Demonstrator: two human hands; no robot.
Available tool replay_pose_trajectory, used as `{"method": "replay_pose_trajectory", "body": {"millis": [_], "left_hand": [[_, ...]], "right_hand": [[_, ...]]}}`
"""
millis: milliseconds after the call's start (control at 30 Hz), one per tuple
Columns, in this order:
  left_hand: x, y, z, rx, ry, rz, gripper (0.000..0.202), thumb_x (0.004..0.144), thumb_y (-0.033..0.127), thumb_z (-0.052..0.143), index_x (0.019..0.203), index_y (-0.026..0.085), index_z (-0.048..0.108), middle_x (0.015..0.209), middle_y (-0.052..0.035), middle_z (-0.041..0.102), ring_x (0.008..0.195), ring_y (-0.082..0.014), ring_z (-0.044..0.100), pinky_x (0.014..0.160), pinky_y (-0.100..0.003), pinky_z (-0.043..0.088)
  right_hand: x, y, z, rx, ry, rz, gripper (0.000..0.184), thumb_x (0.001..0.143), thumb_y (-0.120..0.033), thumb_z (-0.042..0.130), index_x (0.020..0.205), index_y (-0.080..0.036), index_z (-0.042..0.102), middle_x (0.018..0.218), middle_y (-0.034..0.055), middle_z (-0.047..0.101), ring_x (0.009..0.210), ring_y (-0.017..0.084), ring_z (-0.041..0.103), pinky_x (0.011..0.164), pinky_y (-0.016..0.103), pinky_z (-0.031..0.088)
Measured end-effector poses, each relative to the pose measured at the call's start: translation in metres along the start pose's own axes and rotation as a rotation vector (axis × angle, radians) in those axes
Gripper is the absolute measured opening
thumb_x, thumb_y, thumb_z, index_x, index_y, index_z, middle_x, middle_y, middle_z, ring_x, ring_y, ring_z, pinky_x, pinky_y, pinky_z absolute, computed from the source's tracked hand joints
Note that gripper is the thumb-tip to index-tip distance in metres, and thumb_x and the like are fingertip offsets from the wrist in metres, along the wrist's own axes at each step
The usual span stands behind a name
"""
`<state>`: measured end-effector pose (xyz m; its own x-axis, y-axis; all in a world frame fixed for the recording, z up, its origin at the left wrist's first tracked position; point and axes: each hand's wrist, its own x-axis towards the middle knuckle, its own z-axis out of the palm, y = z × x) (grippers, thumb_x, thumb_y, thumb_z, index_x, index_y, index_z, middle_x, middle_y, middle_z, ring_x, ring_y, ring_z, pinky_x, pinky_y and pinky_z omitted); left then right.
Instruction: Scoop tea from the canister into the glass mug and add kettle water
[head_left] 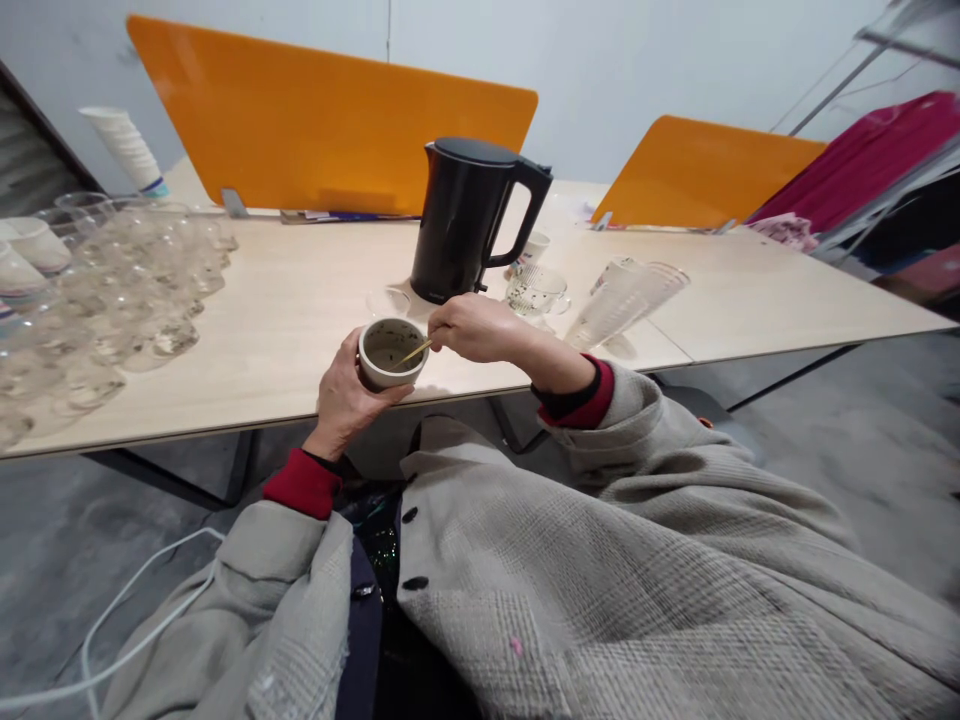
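Observation:
My left hand (pixel 349 397) is wrapped round a pale cup (pixel 393 378), tilted toward me at the table's front edge. Dark flecks cling to its inner wall, and some liquid seems to lie inside. Between the fingers of my right hand (pixel 476 328) is a thin yellowish stick (pixel 415 352), whose far end dips into the cup. Just behind my hands stands a black electric kettle (pixel 461 220), its handle to the right. A small clear cup (pixel 388 301) sits at the kettle's foot. Right of it is a clear glass cup (pixel 536 290) with dark flecks inside.
Many clear cups with dark bits (pixel 142 290) crowd the table's left side, near a stack of paper cups (pixel 124 145). Stacked clear plastic cups (pixel 626 300) lean at right. Orange dividers (pixel 330 110) line the back. A white cable (pixel 142 600) hangs at lower left.

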<state>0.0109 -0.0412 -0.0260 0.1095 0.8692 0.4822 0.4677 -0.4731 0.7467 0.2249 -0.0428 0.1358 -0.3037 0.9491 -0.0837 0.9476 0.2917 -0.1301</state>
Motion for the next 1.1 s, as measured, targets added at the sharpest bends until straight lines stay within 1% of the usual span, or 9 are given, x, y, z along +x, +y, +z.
{"method": "replay_pose_trajectory", "body": {"millis": [167, 267, 400, 600, 767, 833, 900, 1000, 1100], "left_hand": [[0.0, 0.002, 0.0, 0.002, -0.01, -0.013, 0.106, 0.067, 0.051, 0.1, 0.157, 0.027, 0.049, 0.152, -0.0128, 0.071, 0.137, -0.0358, 0.073, 0.112, -0.05, 0.064], [0.0, 0.004, -0.001, -0.001, -0.013, -0.025, 0.106, 0.066, 0.052, 0.1, 0.156, 0.026, 0.049, 0.152, -0.0134, 0.071, 0.138, -0.0363, 0.073, 0.111, -0.05, 0.064], [0.0, 0.005, -0.001, 0.001, -0.009, -0.034, 0.106, 0.066, 0.052, 0.1, 0.156, 0.026, 0.05, 0.151, -0.0129, 0.072, 0.137, -0.0351, 0.074, 0.111, -0.049, 0.064], [0.0, 0.004, -0.001, -0.005, -0.005, -0.051, 0.104, 0.066, 0.052, 0.1, 0.155, 0.027, 0.051, 0.151, -0.012, 0.072, 0.138, -0.0352, 0.073, 0.112, -0.049, 0.063], [-0.001, 0.006, -0.001, -0.021, -0.002, -0.054, 0.102, 0.067, 0.05, 0.099, 0.154, 0.026, 0.051, 0.149, -0.0125, 0.074, 0.136, -0.0351, 0.074, 0.111, -0.049, 0.063], [-0.001, 0.006, -0.002, -0.012, -0.002, -0.057, 0.101, 0.067, 0.05, 0.099, 0.154, 0.026, 0.052, 0.148, -0.0122, 0.074, 0.135, -0.0352, 0.075, 0.111, -0.049, 0.064], [0.0, 0.007, -0.002, 0.004, 0.0, -0.054, 0.1, 0.067, 0.05, 0.099, 0.153, 0.027, 0.052, 0.147, -0.0119, 0.075, 0.134, -0.0353, 0.075, 0.11, -0.049, 0.064], [0.0, 0.006, -0.003, 0.026, 0.004, -0.048, 0.1, 0.067, 0.052, 0.099, 0.153, 0.028, 0.053, 0.146, -0.0111, 0.075, 0.133, -0.0352, 0.076, 0.109, -0.048, 0.064], [0.0, 0.005, -0.003, 0.031, 0.006, -0.044, 0.103, 0.066, 0.053, 0.1, 0.153, 0.028, 0.052, 0.146, -0.0109, 0.075, 0.133, -0.0353, 0.076, 0.11, -0.049, 0.064]], "right_hand": [[0.005, 0.014, -0.005, 0.287, -0.098, -0.091, 0.024, 0.089, -0.012, 0.064, 0.076, -0.018, 0.084, 0.078, 0.0036, 0.077, 0.073, 0.016, 0.064, 0.072, 0.029, 0.041], [0.006, 0.025, -0.005, 0.505, -0.083, -0.053, 0.021, 0.088, -0.015, 0.069, 0.07, -0.017, 0.078, 0.065, -0.0007, 0.065, 0.062, 0.011, 0.054, 0.068, 0.027, 0.039], [0.004, 0.043, -0.005, 0.751, 0.005, 0.03, 0.024, 0.086, -0.029, 0.079, 0.066, -0.018, 0.073, 0.054, -0.004, 0.05, 0.052, 0.009, 0.039, 0.055, 0.027, 0.03], [0.001, 0.063, -0.012, 0.881, 0.236, 0.072, 0.023, 0.083, -0.035, 0.079, 0.068, -0.018, 0.071, 0.054, -0.0025, 0.049, 0.054, 0.011, 0.04, 0.052, 0.026, 0.031], [0.009, 0.065, -0.007, 0.855, 0.369, 0.129, 0.017, 0.086, -0.028, 0.069, 0.073, -0.018, 0.072, 0.058, -0.0015, 0.053, 0.054, 0.012, 0.041, 0.054, 0.027, 0.033], [0.015, 0.061, 0.001, 0.763, 0.462, 0.139, 0.019, 0.09, -0.025, 0.062, 0.08, -0.017, 0.076, 0.064, 0.0014, 0.061, 0.058, 0.014, 0.048, 0.057, 0.027, 0.037], [0.021, 0.054, 0.011, 0.592, 0.544, 0.133, 0.025, 0.094, -0.023, 0.058, 0.089, -0.017, 0.081, 0.075, 0.005, 0.073, 0.068, 0.018, 0.06, 0.064, 0.028, 0.042], [0.029, 0.041, 0.026, 0.271, 0.521, 0.122, 0.028, 0.096, -0.021, 0.058, 0.096, -0.019, 0.086, 0.094, 0.0092, 0.084, 0.088, 0.024, 0.072, 0.075, 0.031, 0.045], [0.033, 0.033, 0.03, 0.13, 0.51, 0.117, 0.032, 0.1, -0.02, 0.056, 0.104, -0.021, 0.088, 0.107, 0.0107, 0.087, 0.099, 0.027, 0.076, 0.08, 0.032, 0.047]]}}
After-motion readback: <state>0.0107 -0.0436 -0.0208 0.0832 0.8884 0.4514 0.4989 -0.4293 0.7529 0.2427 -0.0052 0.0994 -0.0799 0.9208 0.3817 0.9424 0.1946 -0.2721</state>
